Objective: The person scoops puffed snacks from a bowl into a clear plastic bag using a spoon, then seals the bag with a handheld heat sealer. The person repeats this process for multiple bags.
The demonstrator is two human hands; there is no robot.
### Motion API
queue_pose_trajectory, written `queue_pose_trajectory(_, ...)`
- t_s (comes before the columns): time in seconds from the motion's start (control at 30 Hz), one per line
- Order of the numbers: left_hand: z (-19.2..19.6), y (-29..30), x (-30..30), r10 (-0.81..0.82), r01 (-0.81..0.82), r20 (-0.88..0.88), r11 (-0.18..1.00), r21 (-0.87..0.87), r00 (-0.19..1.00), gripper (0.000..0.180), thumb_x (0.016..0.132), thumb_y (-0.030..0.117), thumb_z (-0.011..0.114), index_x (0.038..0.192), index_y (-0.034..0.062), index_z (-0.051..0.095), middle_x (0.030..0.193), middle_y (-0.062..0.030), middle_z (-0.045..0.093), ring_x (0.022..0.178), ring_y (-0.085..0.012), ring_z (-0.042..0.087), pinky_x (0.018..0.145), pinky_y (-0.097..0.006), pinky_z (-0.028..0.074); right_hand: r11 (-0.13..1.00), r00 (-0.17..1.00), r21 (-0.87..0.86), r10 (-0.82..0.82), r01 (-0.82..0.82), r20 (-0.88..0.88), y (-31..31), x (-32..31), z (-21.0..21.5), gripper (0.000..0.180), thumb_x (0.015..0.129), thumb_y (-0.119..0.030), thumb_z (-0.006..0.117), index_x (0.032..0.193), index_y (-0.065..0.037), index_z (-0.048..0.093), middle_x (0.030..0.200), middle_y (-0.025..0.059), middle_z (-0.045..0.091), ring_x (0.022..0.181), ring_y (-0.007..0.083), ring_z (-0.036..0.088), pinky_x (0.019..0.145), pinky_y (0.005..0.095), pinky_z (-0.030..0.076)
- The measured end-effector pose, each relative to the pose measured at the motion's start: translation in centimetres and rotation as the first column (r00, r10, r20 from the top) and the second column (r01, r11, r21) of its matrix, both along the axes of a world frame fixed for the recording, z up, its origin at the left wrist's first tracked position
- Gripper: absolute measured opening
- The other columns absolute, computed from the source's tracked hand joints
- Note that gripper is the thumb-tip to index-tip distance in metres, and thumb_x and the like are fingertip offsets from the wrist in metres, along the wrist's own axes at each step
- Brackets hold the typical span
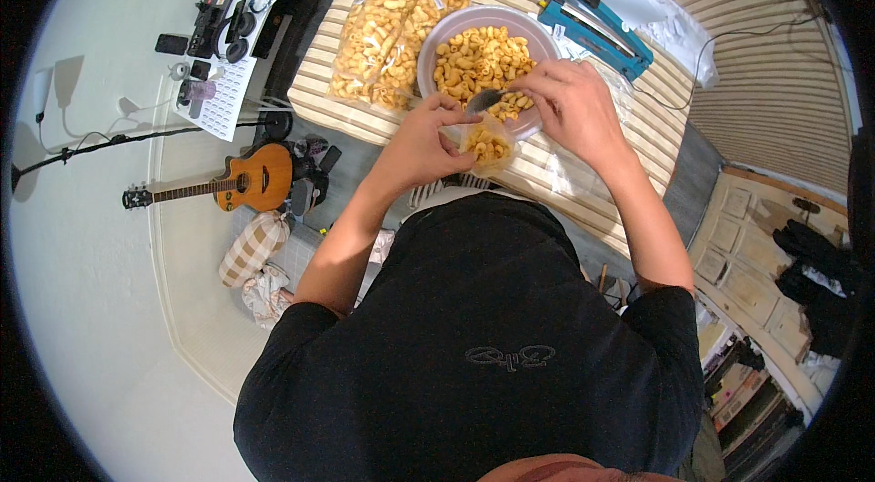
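By the left grip [421, 143], a small bag of snacks [491, 147] is held by the near edge of the tabletop [663, 125]; by the right grip [567, 101], knuckles up, a spoon [483, 101] is pinched above the bowl [548, 41]. Both forearms [351, 220] are angled inward.

A home room: an acoustic guitar [269, 179] and checked cushion [255, 250] at left, headphones [239, 35] upper left, apparently dark clothes [825, 300] lower right.

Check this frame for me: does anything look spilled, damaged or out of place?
Nothing stands out. The snacks sit inside the bowl, the left hand grips the small bag and the right hand holds the spoon. I see no spill or damage.
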State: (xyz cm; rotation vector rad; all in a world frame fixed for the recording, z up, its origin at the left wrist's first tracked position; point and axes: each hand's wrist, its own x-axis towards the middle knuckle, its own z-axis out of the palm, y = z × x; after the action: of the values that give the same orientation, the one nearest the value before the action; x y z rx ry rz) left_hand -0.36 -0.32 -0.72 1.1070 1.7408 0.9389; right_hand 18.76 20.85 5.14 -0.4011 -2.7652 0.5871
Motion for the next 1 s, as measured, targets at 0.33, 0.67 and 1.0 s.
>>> queue_pose_trajectory(0.33, 0.1, 0.0, 0.2, -0.021, 0.021, 0.012, 1.0, -0.008, 1.0, 0.057, 0.082, 0.009, 0.091, 0.138, 0.0154, 0.083, 0.135, -0.0086, 0.06, 0.073, -0.0117, 0.076, 0.072, -0.027, 0.064, 0.966, 0.921, 0.243, -0.172, 0.088, 0.35, 2.9, 0.2, -14.4, 0.027, 0.088, -0.013, 0.08, 0.115, -0.013, 0.084, 0.106, 0.0092, 0.077, 0.097, 0.0317, 0.079, 0.082, 0.0465, 0.064)
queue_pose_trajectory(0.67, 0.2, 0.0, 0.2, -0.016, 0.016, 0.008, 1.0, -0.002, 1.0, 0.057, 0.081, 0.011, 0.092, 0.137, 0.0172, 0.083, 0.136, -0.0083, 0.061, 0.075, -0.0125, 0.075, 0.072, -0.028, 0.065, 0.959, 0.916, 0.282, -0.113, 0.0, 0.385, 3.1, -0.3, -21.7, 0.033, 0.083, -0.022, 0.085, 0.115, -0.012, 0.083, 0.117, 0.0109, 0.076, 0.101, 0.0323, 0.079, 0.087, 0.0459, 0.064)
queue_pose_trajectory(1.0, 0.5, 0.0, 0.2, -0.008, 0.008, 0.012, 1.0, -0.006, 1.0, 0.056, 0.08, 0.01, 0.092, 0.135, 0.016, 0.084, 0.136, -0.0084, 0.062, 0.075, -0.0126, 0.076, 0.071, -0.028, 0.065, 0.995, 0.923, -0.007, -0.087, 0.097, 0.374, 2.7, -0.3, -23.2, 0.022, 0.092, -0.013, 0.076, 0.111, -0.014, 0.087, 0.108, 0.0098, 0.081, 0.103, 0.034, 0.078, 0.092, 0.0496, 0.061)
